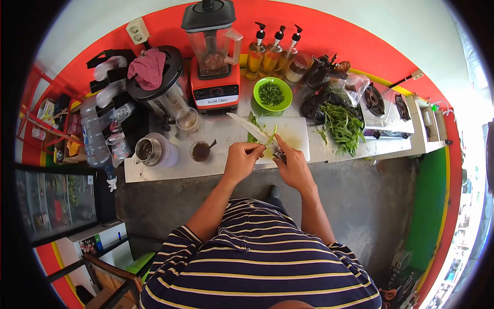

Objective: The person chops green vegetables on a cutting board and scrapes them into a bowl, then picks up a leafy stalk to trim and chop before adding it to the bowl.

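Over the white cutting board [296, 126], my right hand [296, 167] is closed round the handle of a kitchen knife [248, 125], its blade pointing to the upper left. A thin green stem [274, 132] lies across the blade near my right thumb. My left hand [243, 161] is closed in a pinch beside the blade, at the lower end of the stem; its fingertips partly hide what they hold. More green leaves [252, 129] rest at the board's left edge, behind the knife. Just beyond the board stands a green bowl [272, 108] with chopped greens [270, 95] in it.
Leafy greens [343, 126] lie to the right, near a gas stove [386, 110]. A red blender [215, 85], several pump bottles [270, 57] and a lidded container line the back. On the left are a glass of dark liquid [200, 151], a clear cup [188, 120] and a metal-topped jug [154, 150].
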A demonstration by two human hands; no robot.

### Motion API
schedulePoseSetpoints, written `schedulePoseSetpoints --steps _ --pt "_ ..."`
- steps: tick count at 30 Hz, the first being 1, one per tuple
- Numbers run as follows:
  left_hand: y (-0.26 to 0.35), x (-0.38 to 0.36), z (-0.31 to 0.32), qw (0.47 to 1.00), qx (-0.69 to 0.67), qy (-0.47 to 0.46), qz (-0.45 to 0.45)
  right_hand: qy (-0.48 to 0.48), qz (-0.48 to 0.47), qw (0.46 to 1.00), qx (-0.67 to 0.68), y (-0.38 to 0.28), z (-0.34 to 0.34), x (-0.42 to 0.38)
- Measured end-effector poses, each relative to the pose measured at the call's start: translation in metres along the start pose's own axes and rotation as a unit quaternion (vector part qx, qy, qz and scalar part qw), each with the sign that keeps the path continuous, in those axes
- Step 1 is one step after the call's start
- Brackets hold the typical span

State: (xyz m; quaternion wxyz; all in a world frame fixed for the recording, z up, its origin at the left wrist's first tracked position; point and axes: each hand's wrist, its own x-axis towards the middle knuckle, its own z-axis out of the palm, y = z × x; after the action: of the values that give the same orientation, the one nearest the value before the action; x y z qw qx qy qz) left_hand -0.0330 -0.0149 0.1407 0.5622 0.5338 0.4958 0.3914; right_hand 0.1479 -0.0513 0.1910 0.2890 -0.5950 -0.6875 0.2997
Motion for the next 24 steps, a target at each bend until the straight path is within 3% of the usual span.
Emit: schedulePoseSetpoints --steps 3,8,11,13,15,16,18,24 --pt "-0.005 -0.002 -0.003 0.998 0.057 0.002 0.031 -0.007 0.062 0.998 0.03 0.0 0.01 -0.002" --pt "-0.017 -0.005 -0.001 0.99 0.116 0.015 0.077 0.043 0.076 0.996 0.003 0.009 0.035 -0.005" --pt "-0.023 -0.002 0.002 0.972 0.19 0.024 0.135 0.029 0.126 0.989 0.071 0.015 0.037 -0.009" --pt "-0.025 -0.001 0.006 0.969 0.213 0.008 0.129 0.029 0.122 0.987 0.104 0.043 0.045 -0.007" --pt "-0.025 -0.001 0.011 0.97 0.206 0.015 0.127 0.12 0.007 0.993 0.018 0.074 0.047 -0.008" --pt "-0.023 0.0 0.013 0.972 0.196 0.022 0.127 0.119 0.003 0.993 0.02 0.08 0.035 -0.006" --pt "-0.022 0.002 0.015 0.974 0.194 0.031 0.114 0.066 0.197 0.977 0.045 0.095 0.006 -0.008" --pt "-0.031 0.013 0.016 0.98 0.193 0.04 0.037 0.072 0.18 0.979 0.063 0.139 -0.022 -0.019"
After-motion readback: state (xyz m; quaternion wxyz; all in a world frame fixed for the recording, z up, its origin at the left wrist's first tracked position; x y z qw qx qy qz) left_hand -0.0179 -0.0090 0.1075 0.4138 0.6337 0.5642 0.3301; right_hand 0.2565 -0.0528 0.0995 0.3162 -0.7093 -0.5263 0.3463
